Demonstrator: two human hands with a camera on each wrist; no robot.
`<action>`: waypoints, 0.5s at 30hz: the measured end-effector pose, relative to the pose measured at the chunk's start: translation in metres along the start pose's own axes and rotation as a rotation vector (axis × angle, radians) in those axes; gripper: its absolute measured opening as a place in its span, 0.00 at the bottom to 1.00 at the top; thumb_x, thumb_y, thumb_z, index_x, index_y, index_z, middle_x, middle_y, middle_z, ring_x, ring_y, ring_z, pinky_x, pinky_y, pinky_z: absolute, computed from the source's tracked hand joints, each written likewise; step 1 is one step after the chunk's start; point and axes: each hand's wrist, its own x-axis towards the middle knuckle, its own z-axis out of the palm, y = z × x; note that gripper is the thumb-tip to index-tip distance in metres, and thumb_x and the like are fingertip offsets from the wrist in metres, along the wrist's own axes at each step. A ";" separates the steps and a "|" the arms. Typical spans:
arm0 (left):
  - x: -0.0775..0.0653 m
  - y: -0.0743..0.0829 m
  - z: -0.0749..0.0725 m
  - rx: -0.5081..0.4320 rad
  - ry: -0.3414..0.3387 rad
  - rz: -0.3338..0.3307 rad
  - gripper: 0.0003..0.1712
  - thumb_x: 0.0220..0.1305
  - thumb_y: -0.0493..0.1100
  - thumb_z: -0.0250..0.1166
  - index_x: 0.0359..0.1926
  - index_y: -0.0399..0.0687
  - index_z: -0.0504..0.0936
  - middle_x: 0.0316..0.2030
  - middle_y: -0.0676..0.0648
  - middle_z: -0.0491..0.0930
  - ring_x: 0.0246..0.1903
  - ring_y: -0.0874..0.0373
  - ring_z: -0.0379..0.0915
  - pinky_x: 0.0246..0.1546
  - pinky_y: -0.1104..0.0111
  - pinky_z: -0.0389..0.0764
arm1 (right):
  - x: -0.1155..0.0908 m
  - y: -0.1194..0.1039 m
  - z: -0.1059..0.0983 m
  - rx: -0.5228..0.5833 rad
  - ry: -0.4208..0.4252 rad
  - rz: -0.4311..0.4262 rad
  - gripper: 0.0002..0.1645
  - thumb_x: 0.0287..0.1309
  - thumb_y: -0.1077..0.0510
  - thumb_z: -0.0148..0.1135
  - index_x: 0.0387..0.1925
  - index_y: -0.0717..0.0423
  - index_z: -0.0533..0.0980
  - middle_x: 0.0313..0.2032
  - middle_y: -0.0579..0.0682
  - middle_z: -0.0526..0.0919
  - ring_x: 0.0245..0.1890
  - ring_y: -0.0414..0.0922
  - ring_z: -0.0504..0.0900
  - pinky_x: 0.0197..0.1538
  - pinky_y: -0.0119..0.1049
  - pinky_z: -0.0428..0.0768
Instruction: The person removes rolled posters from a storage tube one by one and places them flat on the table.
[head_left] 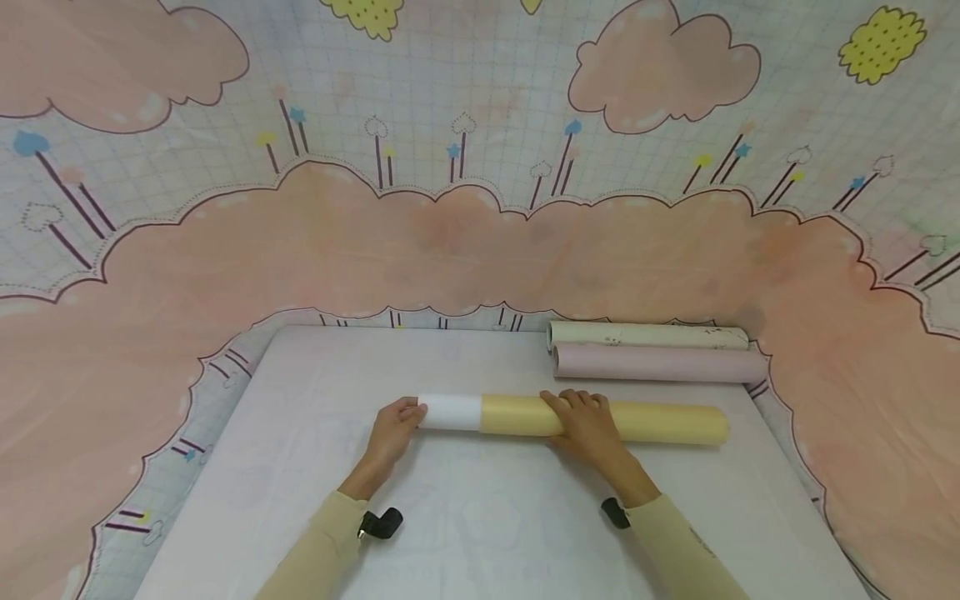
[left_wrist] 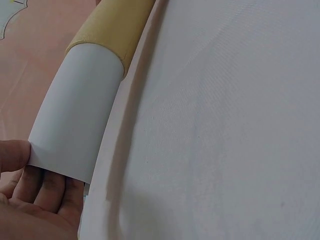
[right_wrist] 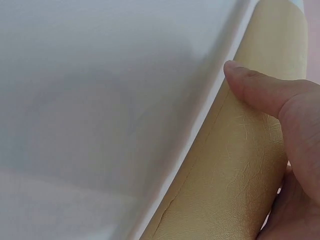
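Note:
A white roll (head_left: 450, 412) sticks out of the left end of a yellow roll (head_left: 663, 422), both lying sideways across the table. My left hand (head_left: 393, 429) holds the white roll's free end; in the left wrist view the thumb is on the outside of the white roll (left_wrist: 75, 110) and the other fingers (left_wrist: 50, 192) reach in at its open end. Around the middle of the yellow roll, my right hand (head_left: 587, 425) keeps a grip. Up close in the right wrist view, that yellow roll (right_wrist: 215, 185) has a creased, leathery surface with a lengthwise edge, and the thumb lies across it.
Behind the rolls, a pink roll (head_left: 660, 364) and a cream patterned roll (head_left: 648, 335) lie side by side at the table's back right. The white-covered table (head_left: 480, 533) is backed by a cloud-printed cloth (head_left: 465, 250).

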 end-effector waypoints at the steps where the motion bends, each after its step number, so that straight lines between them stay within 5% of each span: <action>1: 0.000 0.000 0.000 0.001 0.002 -0.003 0.20 0.72 0.49 0.58 0.54 0.39 0.79 0.52 0.38 0.83 0.48 0.52 0.77 0.43 0.67 0.77 | 0.000 0.001 0.000 -0.005 0.000 -0.001 0.47 0.43 0.43 0.78 0.67 0.42 0.69 0.51 0.53 0.80 0.54 0.56 0.78 0.56 0.59 0.71; 15: 0.002 -0.001 -0.008 0.014 -0.007 -0.005 0.21 0.73 0.49 0.56 0.57 0.40 0.77 0.54 0.38 0.82 0.50 0.51 0.77 0.47 0.62 0.77 | -0.005 0.011 -0.002 -0.031 0.033 -0.008 0.48 0.43 0.44 0.79 0.66 0.42 0.69 0.52 0.53 0.80 0.53 0.56 0.78 0.57 0.59 0.71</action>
